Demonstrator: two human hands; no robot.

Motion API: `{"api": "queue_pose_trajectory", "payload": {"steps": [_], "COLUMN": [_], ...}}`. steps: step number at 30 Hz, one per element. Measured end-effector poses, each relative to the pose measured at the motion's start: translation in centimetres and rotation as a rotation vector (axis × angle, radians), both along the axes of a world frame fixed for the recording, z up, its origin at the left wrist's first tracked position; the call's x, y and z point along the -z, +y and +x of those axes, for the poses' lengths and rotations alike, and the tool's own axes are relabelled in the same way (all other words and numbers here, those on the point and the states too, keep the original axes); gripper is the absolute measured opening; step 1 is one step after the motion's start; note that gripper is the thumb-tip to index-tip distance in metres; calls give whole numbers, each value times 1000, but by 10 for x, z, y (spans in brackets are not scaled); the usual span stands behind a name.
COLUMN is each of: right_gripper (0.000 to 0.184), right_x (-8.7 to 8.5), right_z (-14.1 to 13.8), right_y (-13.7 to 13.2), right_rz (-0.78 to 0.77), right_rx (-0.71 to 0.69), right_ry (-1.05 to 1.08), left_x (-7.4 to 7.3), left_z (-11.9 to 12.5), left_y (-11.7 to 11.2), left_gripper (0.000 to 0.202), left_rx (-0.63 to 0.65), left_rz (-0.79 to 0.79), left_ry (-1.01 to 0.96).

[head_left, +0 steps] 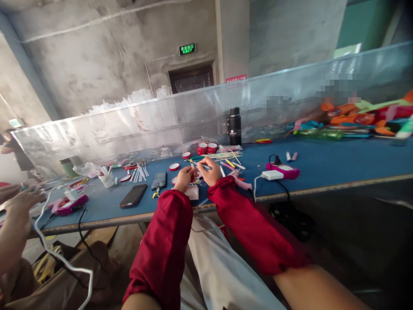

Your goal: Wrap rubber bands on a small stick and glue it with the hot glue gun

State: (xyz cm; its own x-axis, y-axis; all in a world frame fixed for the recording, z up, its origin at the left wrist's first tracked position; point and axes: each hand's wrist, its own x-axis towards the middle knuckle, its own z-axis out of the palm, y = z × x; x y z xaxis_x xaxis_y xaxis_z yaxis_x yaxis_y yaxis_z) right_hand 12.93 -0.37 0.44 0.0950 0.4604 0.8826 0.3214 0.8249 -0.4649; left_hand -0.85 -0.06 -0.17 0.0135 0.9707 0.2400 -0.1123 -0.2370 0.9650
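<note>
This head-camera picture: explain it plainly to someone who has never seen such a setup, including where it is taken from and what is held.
There is no machine: these are a person's own bare hands, the forearms in dark red fabric sleeves. The camera sits on their head, looking forward and down. The left hand pinches a small yellowish piece; the right hand holds a slim, dark, pen-like tool near it. On the long blue table lie a black smartphone, a white cup of thin sticks, a tall black bottle and a magenta power strip. At far left is another person's hand.
</note>
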Motion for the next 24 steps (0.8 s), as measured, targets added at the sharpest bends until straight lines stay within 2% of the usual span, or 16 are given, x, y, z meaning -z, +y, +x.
{"api": "queue_pose_trajectory", "payload": {"steps": [8,14,19,24], "right_gripper": [17,17,17,16], "right_x": [2,0,-1,1], "right_z": [2,2,0,1], "right_y": [6,2,0,3], "right_rz": [-17,-22,-24,-21], "right_rx": [83,25,-2,34], "right_ry": [3,1,5,-6], "left_x": [1,0,2,3], "left_z": [0,-1,-1,-1], "left_y": [0,0,3,3], "left_gripper": [17,15,22,20], "left_rx": [16,-15,4,10], "left_rz": [24,26,25,23], "left_ry": [26,24,6,21]}}
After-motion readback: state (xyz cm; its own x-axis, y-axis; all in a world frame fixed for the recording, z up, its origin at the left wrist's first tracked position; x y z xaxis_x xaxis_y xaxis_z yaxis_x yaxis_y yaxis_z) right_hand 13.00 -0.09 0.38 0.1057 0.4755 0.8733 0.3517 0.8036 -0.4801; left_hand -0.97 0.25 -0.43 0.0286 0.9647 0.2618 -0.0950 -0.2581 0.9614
